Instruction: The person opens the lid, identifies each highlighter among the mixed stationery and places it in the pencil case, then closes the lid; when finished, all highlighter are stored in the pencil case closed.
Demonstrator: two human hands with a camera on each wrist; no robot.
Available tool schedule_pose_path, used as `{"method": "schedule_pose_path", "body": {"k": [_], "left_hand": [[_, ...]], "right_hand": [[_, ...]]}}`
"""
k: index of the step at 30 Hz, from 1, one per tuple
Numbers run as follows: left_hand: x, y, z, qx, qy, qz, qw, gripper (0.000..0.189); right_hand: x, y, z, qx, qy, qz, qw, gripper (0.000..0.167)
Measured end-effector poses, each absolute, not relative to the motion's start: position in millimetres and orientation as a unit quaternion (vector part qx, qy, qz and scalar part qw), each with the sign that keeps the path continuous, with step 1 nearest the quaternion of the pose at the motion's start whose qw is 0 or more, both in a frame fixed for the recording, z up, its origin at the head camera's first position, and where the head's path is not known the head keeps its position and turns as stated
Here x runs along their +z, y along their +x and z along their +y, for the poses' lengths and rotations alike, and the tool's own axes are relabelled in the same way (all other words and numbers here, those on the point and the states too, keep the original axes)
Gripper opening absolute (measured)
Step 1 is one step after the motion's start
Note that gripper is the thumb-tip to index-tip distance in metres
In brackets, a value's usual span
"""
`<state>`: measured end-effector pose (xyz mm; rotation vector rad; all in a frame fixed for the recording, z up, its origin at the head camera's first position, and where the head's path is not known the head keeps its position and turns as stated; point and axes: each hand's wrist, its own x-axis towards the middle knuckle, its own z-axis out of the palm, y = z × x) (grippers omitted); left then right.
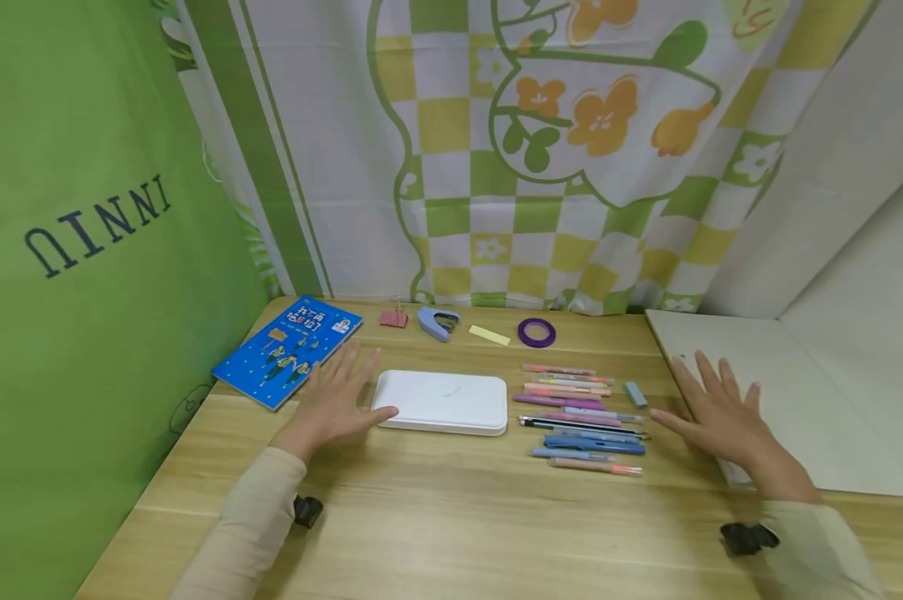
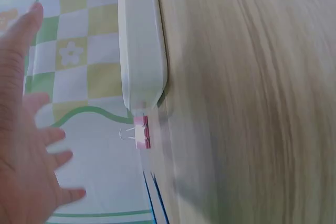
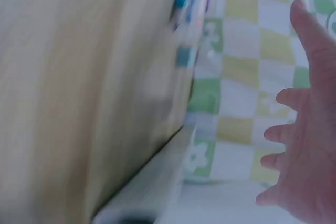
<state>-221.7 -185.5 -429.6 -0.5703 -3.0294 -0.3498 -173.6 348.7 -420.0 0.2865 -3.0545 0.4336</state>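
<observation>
My left hand (image 1: 335, 402) is spread with straight fingers between the blue booklet (image 1: 290, 350) and a closed white case (image 1: 442, 402); it holds nothing. In the head view its thumb overlaps the case's left end. My right hand (image 1: 721, 417), fingers also spread and holding nothing, is over the edge of a white board (image 1: 811, 400). To its left lie a small teal eraser (image 1: 635, 394) and a row of several pens and markers (image 1: 582, 422). The left wrist view shows the case (image 2: 143, 40) from its side, with a pink binder clip (image 2: 142, 132) beyond it.
Along the table's back lie the pink binder clip (image 1: 394, 318), a blue stapler (image 1: 438, 322), a pale yellow strip (image 1: 489, 335) and a purple tape roll (image 1: 536, 332). A patterned curtain (image 1: 526, 208) hangs behind, and a green cloth (image 1: 107, 333) covers the left side.
</observation>
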Motion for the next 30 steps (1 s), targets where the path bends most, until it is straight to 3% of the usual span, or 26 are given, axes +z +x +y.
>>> {"method": "schedule_pose_path", "body": {"k": [6, 12, 20, 30], "left_hand": [[-429.6, -224.4, -179.2, -0.223, -0.234, -0.946, 0.022, 0.095], [-436.9, -232.7, -175.2, -0.36, -0.212, -0.908, -0.034, 0.093], [-458.7, -241.3, -179.0, -0.423, -0.162, -0.88, -0.139, 0.103], [-467.7, -243.8, -176.4, -0.399, -0.196, -0.884, -0.145, 0.107]], "right_hand": [[-403.9, -183.5, 312.2, 0.154, 0.168, -0.97, 0.088, 0.084], [-399.4, -199.2, 246.5, 0.193, 0.288, -0.93, 0.121, 0.066], [-414.7, -212.8, 155.0, 0.217, 0.372, -0.9, 0.06, 0.062], [-439.5, -225.6, 90.4, 0.182, 0.388, -0.903, -0.009, 0.064]]}}
